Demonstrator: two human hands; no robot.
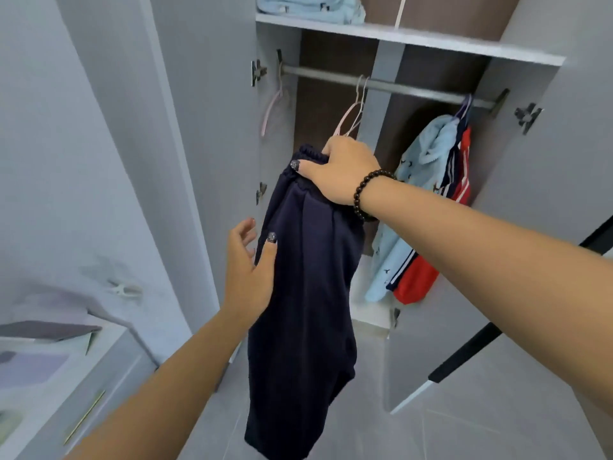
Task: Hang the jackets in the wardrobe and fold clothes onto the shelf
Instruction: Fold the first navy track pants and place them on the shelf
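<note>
Right hand [338, 169]: grips the elastic waistband of the navy garment [305, 310], fingers curled over its top, thumb on the front.
Left hand [250, 267]: fingers spread, thumb resting on the garment's left edge, pinching nothing.
Navy garment: hangs from the right hand in front of the open wardrobe [530, 180].
Rail [414, 89]: pink hangers [353, 109] near its middle; light-blue jacket [421, 167] and red garment [418, 280] hang at its right end.
Shelf [431, 39]: folded light-blue cloth [311, 6] lies on top.
</note>
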